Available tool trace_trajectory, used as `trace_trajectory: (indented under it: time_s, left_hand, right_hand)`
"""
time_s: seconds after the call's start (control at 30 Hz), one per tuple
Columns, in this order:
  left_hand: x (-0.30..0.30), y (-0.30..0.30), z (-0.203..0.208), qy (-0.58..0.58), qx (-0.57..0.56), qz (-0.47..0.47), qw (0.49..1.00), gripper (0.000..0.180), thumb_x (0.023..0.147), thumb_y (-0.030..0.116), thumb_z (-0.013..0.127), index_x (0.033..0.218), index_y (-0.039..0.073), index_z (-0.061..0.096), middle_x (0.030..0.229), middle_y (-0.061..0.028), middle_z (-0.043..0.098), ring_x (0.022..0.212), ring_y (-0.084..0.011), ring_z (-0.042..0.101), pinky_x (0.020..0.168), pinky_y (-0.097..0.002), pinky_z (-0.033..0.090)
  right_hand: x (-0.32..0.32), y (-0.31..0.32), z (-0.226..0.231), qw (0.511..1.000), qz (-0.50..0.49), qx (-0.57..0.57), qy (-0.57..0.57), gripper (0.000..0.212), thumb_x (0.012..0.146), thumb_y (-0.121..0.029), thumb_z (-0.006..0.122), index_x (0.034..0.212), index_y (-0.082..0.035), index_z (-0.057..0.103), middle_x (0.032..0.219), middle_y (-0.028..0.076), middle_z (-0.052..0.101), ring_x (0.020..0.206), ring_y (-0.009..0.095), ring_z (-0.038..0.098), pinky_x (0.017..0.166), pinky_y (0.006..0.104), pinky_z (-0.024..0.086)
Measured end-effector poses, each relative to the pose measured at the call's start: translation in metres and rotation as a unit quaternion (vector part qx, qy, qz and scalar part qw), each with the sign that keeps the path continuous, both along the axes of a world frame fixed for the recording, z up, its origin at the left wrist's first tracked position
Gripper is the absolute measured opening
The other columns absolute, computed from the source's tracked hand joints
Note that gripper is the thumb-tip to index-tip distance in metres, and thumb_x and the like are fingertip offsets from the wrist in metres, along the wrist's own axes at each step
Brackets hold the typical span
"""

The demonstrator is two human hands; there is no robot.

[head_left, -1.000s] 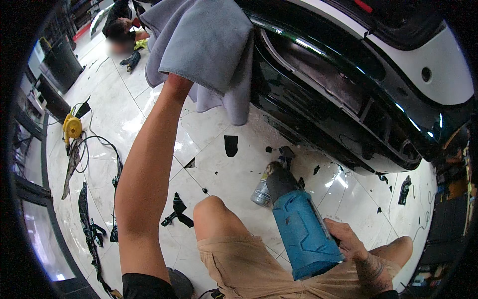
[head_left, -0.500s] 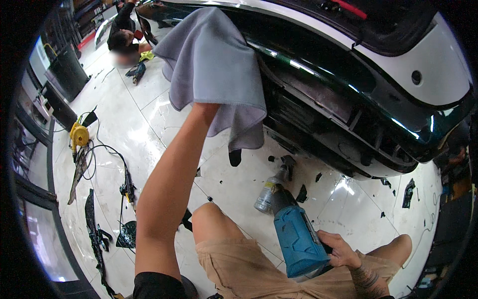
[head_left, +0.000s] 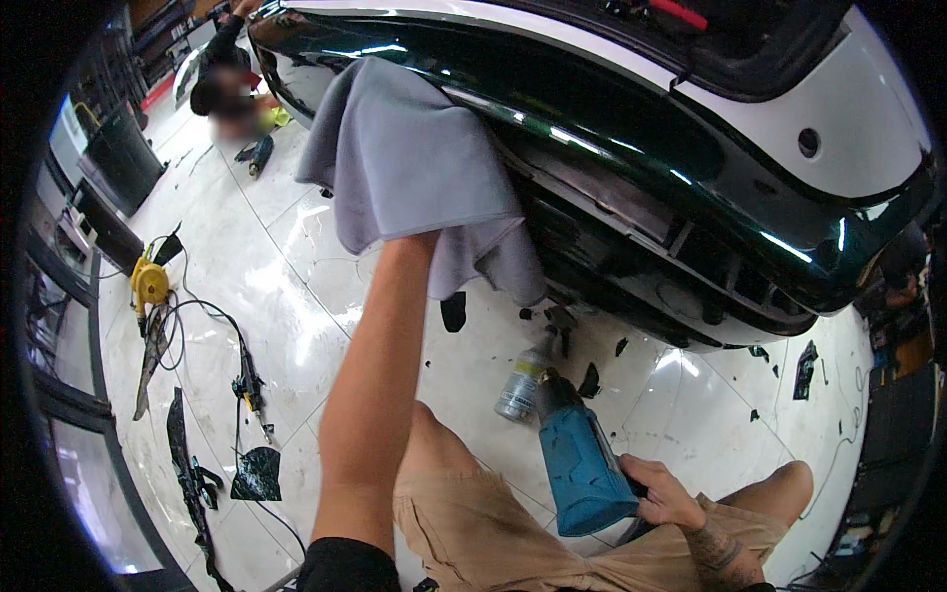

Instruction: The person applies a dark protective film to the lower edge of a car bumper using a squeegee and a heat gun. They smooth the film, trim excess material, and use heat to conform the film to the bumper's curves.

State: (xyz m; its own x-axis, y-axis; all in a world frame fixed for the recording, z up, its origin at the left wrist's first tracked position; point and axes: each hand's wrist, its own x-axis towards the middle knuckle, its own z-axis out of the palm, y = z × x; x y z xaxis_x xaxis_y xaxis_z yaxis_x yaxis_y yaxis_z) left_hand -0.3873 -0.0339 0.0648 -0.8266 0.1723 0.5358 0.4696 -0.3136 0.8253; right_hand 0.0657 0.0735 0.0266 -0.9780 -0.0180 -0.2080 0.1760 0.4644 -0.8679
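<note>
My left hand is hidden under a large grey cloth (head_left: 414,168) that it presses against the dark green car bumper (head_left: 612,168); only the forearm shows below the cloth. My right hand (head_left: 663,493) grips the handle of a blue heat gun (head_left: 577,464), held low over my right thigh with its nozzle pointing up toward the bumper's underside. A clear spray bottle (head_left: 521,383) stands on the white floor just beyond the heat gun's nozzle.
Black film scraps (head_left: 258,474) and cables (head_left: 212,340) lie on the white tiled floor at left, with a yellow tool (head_left: 150,284). Another person crouches at the far upper left by the car. More scraps (head_left: 804,367) lie at right.
The cloth and my left arm have shifted right along the bumper. The heat gun has stayed near my thigh.
</note>
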Motion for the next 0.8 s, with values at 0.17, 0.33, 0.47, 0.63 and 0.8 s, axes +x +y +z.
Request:
trace_trajectory:
  time_s: [0.17, 0.33, 0.47, 0.63, 0.8]
  left_hand:
    - [0.028, 0.040, -0.062, -0.066, -0.067, 0.025, 0.995, 0.061, 0.096, 0.030, 0.057, 0.145, 0.005, 0.030, 0.147, -0.0100, 0.033, 0.136, -0.0223, 0.031, 0.114, -0.0317, 0.023]
    - [0.026, 0.014, -0.056, -0.056, -0.086, 0.013, 0.995, 0.060, 0.095, 0.029, 0.058, 0.143, 0.005, 0.032, 0.144, -0.0104, 0.036, 0.134, -0.0226, 0.034, 0.113, -0.0320, 0.025]
    - [0.019, -0.007, -0.042, -0.033, -0.084, -0.005, 0.996, 0.058, 0.095, 0.028, 0.059, 0.142, 0.005, 0.034, 0.142, -0.0106, 0.038, 0.132, -0.0229, 0.035, 0.112, -0.0322, 0.026]
    - [0.012, -0.027, -0.033, -0.009, -0.083, -0.014, 0.996, 0.056, 0.094, 0.028, 0.060, 0.140, 0.005, 0.037, 0.140, -0.0110, 0.040, 0.130, -0.0233, 0.038, 0.111, -0.0325, 0.027]
    - [0.002, -0.032, -0.022, 0.016, -0.078, -0.041, 0.996, 0.055, 0.093, 0.027, 0.060, 0.138, 0.005, 0.039, 0.138, -0.0113, 0.042, 0.128, -0.0236, 0.040, 0.110, -0.0328, 0.029]
  right_hand:
    - [0.005, -0.004, -0.014, 0.997, -0.025, 0.021, 0.075, 0.058, 0.067, -0.025, 0.061, 0.110, 0.012, 0.050, 0.093, 0.026, 0.055, 0.079, 0.042, 0.060, 0.074, 0.0404, 0.048]
    - [0.004, -0.007, -0.011, 0.998, -0.026, 0.032, 0.055, 0.056, 0.067, -0.022, 0.061, 0.111, 0.011, 0.050, 0.096, 0.027, 0.055, 0.085, 0.044, 0.059, 0.078, 0.0409, 0.048]
    - [0.008, -0.001, -0.015, 0.999, -0.015, 0.020, -0.036, 0.068, 0.061, -0.016, 0.060, 0.121, 0.012, 0.047, 0.104, 0.031, 0.055, 0.095, 0.049, 0.057, 0.086, 0.0452, 0.047]
    - [0.007, -0.003, -0.024, 0.999, -0.016, 0.027, -0.012, 0.067, 0.060, -0.016, 0.058, 0.120, 0.011, 0.047, 0.100, 0.028, 0.055, 0.093, 0.048, 0.057, 0.084, 0.0448, 0.047]
    - [0.016, 0.000, -0.031, 0.999, -0.028, 0.034, -0.026, 0.065, 0.061, -0.016, 0.057, 0.120, 0.010, 0.047, 0.102, 0.027, 0.056, 0.093, 0.047, 0.057, 0.086, 0.0431, 0.047]
